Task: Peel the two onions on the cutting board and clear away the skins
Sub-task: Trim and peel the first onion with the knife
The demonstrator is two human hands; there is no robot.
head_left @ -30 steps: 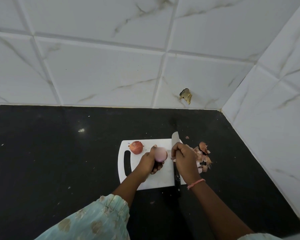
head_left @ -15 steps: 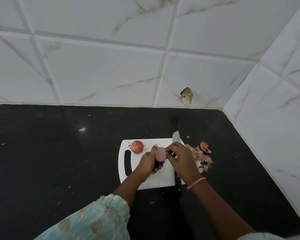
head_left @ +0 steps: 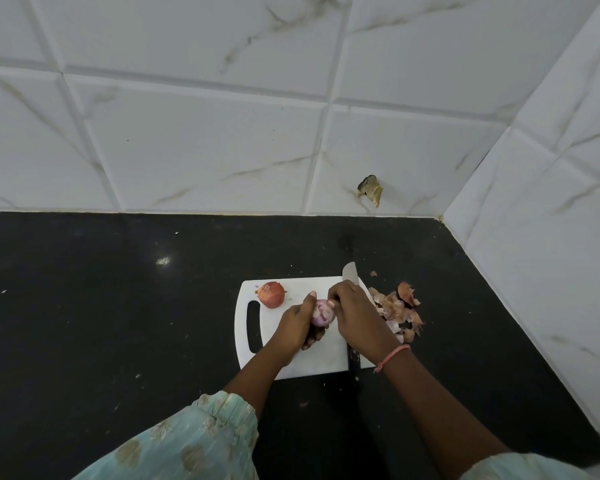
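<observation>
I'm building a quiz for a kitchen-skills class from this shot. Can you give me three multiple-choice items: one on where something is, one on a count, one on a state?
1. Where does the heap of skins lie?
A. On the counter right of the cutting board
B. Left of the board
C. Against the tiled wall

2. How many onions are in view?
A. One
B. Two
C. Three

3. What state is the onion by the board's handle slot in?
A. Sliced
B. Peeled
C. In its skin

Answers:
1 A, the skins sit on the dark counter past the knife.
2 B, one lies loose, one is between the left hand and right hand.
3 C, it is whole and reddish brown.
</observation>
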